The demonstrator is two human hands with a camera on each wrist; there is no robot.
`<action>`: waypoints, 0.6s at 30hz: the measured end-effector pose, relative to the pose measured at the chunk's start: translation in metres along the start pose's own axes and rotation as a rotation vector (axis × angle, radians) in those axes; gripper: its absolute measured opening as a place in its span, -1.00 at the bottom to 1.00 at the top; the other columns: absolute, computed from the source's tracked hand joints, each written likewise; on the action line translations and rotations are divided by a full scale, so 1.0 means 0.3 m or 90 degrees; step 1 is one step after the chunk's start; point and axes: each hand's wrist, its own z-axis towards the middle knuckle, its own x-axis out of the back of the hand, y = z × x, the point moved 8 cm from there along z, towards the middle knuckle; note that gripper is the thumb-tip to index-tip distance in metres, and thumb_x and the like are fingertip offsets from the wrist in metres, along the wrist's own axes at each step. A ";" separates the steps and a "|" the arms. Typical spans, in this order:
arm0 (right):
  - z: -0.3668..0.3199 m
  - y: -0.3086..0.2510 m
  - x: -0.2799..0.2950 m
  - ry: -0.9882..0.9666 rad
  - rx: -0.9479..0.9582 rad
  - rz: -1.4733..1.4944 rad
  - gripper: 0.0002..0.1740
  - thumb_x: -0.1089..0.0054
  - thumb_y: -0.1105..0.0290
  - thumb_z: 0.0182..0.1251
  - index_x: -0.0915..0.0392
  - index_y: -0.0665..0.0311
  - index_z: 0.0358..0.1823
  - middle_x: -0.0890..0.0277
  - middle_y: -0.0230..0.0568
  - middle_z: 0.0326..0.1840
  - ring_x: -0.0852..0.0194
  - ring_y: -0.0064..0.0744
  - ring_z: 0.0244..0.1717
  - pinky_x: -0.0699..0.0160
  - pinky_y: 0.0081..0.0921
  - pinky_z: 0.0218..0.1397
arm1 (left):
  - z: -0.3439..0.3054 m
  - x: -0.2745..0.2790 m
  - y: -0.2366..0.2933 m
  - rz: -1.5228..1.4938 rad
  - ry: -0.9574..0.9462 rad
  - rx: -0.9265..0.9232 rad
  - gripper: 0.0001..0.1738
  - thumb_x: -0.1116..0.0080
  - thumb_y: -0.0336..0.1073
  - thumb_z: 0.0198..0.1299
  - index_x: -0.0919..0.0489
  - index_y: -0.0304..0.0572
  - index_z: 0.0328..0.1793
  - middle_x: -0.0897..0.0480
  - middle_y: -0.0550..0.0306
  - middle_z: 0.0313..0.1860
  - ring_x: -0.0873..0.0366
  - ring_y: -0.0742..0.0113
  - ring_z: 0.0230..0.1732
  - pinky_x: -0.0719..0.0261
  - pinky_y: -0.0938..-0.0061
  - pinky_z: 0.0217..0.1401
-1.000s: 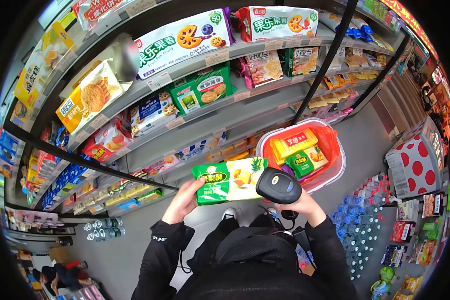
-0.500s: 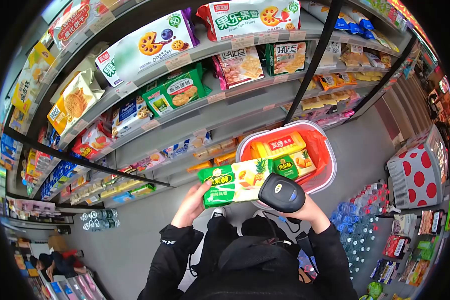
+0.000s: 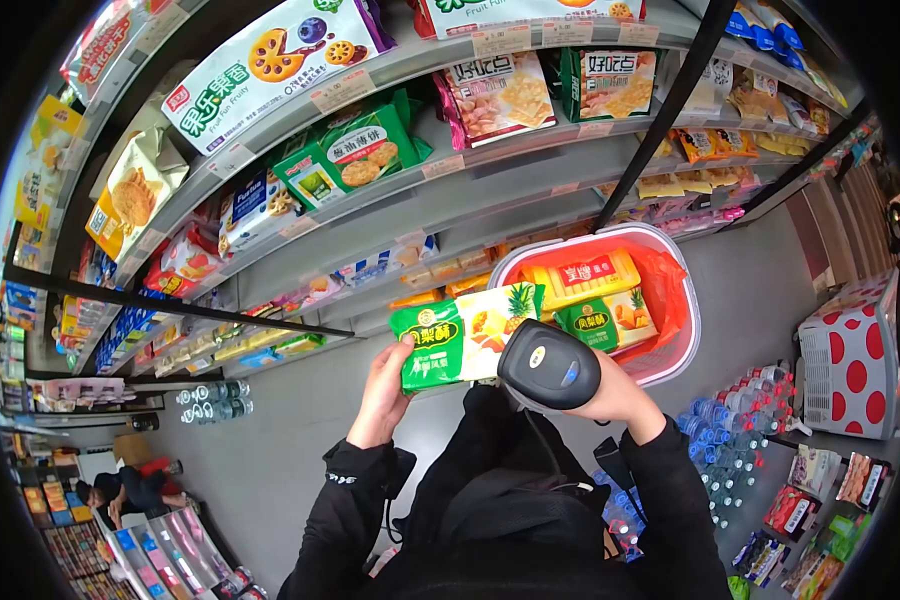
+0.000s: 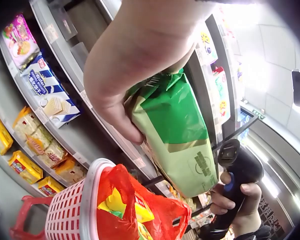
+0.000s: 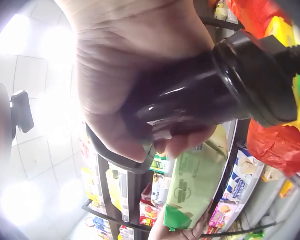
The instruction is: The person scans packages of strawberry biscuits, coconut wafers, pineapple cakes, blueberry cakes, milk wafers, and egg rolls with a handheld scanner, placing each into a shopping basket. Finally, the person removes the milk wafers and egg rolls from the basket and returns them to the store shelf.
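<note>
In the head view, a green and white snack package (image 3: 467, 338) with a pineapple picture is gripped at its left end by my left hand (image 3: 382, 395). My right hand (image 3: 620, 398) holds a black handheld scanner (image 3: 550, 366), whose head overlaps the package's right end. The left wrist view has my left hand (image 4: 140, 60) around one end of the package (image 4: 177, 130), with the scanner (image 4: 240, 172) beyond its far end. In the right wrist view my right hand (image 5: 135, 65) wraps the scanner's black handle (image 5: 195, 90); the package (image 5: 195, 185) lies behind it.
A white basket (image 3: 682, 350) lined with a red bag (image 3: 667, 285) holds a yellow pack (image 3: 582, 280) and another green pack (image 3: 590, 322). Shelves of packaged snacks (image 3: 360, 155) run across the front. Bottled water (image 3: 715, 440) and a red-dotted box (image 3: 850, 360) stand at the right.
The head view has shifted, so the shelves and basket sit differently in it. The scanner has moved slightly left over the package's right end. Both hands keep their holds.
</note>
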 end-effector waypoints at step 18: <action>0.294 -0.016 -0.106 0.022 -0.057 -0.102 -0.39 -0.23 0.47 -0.26 -0.30 0.35 -0.03 -0.35 -0.01 -0.08 -0.32 -0.15 -0.03 -0.25 -0.41 0.04 | 0.288 0.097 0.120 0.031 -0.071 0.079 -0.65 0.10 -0.14 0.16 -0.37 -0.29 -0.09 -0.52 0.14 -0.25 -0.50 0.45 -0.26 -0.47 0.57 -0.24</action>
